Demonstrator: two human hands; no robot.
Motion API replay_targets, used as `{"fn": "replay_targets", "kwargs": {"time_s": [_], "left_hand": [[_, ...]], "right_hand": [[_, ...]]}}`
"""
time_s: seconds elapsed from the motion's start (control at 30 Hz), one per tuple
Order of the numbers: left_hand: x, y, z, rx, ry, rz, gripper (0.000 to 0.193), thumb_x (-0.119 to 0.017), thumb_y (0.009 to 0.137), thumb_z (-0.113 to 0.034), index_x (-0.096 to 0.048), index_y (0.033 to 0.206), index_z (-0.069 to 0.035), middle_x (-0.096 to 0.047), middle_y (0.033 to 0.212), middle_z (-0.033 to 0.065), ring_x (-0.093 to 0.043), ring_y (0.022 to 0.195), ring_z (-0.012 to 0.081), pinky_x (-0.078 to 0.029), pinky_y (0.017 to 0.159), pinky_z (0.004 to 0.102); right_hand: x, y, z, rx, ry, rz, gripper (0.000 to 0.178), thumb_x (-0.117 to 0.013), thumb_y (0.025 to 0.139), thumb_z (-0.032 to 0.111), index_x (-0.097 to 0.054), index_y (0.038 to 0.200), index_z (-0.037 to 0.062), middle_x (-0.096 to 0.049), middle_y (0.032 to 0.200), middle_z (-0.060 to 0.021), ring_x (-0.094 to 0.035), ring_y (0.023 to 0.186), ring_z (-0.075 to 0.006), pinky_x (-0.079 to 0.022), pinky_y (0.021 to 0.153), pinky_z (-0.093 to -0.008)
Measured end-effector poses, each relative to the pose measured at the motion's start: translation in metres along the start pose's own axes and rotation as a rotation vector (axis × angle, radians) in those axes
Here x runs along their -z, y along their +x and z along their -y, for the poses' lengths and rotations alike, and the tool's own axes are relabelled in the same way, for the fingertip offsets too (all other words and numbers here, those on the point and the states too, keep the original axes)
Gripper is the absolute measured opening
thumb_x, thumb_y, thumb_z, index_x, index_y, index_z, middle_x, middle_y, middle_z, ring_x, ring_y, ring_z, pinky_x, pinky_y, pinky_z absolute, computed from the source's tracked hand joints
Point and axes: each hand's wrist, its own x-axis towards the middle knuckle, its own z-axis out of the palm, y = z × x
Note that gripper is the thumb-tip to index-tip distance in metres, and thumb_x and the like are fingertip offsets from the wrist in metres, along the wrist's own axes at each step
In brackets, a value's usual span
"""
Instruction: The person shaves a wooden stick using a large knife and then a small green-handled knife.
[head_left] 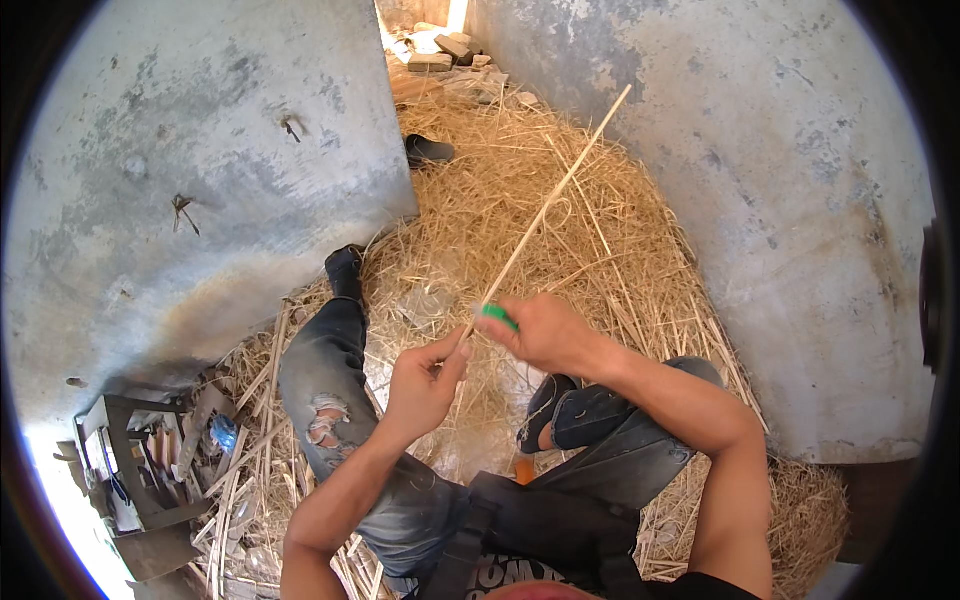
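Scraping, apparently: left hand (425, 385) pinches strip (549, 205), right hand (555, 335) grips green tool (499, 318) against it; next stroke likely needs tension.

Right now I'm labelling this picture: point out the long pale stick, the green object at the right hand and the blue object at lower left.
Long pale stick (548, 205): head view, middle of its length.
Green object (499, 317): head view, its visible side.
Blue object (224, 433): head view, middle of visible surface.
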Motion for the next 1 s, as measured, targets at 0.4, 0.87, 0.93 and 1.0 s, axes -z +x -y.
{"fn": "replay_targets", "kwargs": {"time_s": [0.4,0.87,0.93,1.0], "left_hand": [[0.000,0.008,-0.002,-0.045,-0.043,-0.071,0.033,-0.064,0.097,-0.012,-0.064,0.123,0.009,-0.064,0.078,0.0006,-0.055,0.071,0.0037,-0.046,0.067,0.0219],[-0.002,0.003,0.008,-0.045,-0.044,-0.079,0.035,-0.064,0.097,-0.013,-0.063,0.123,0.011,-0.068,0.083,0.0022,-0.058,0.076,0.0039,-0.048,0.073,0.0222],[-0.009,0.003,0.000,-0.015,-0.109,-0.072,0.035,-0.064,0.097,-0.013,-0.063,0.123,0.011,-0.068,0.082,0.0026,-0.057,0.076,0.0038,-0.048,0.072,0.0219],[-0.008,0.002,-0.002,-0.015,-0.099,-0.057,0.036,-0.064,0.097,-0.013,-0.063,0.124,0.011,-0.068,0.081,0.0032,-0.058,0.075,0.0041,-0.048,0.071,0.0218]], "right_hand": [[-0.004,-0.003,0.003,0.002,0.147,0.009,0.055,-0.049,0.103,0.047,-0.063,0.086,-0.0034,-0.053,0.062,-0.0244,-0.052,0.055,-0.0352,-0.043,0.057,-0.0456],[0.009,0.014,0.005,-0.091,0.188,0.038,0.059,-0.046,0.102,0.049,-0.064,0.084,-0.0042,-0.058,0.065,-0.0283,-0.060,0.063,-0.0468,-0.047,0.063,-0.0531],[-0.020,-0.007,0.004,0.099,0.122,0.024,0.055,-0.049,0.103,0.046,-0.062,0.081,-0.0036,-0.055,0.059,-0.0244,-0.055,0.054,-0.0396,-0.045,0.057,-0.0490],[-0.028,-0.010,0.002,0.209,0.024,0.006,0.055,-0.049,0.103,0.045,-0.062,0.079,-0.0029,-0.051,0.054,-0.0207,-0.048,0.046,-0.0316,-0.042,0.052,-0.0459]]}}
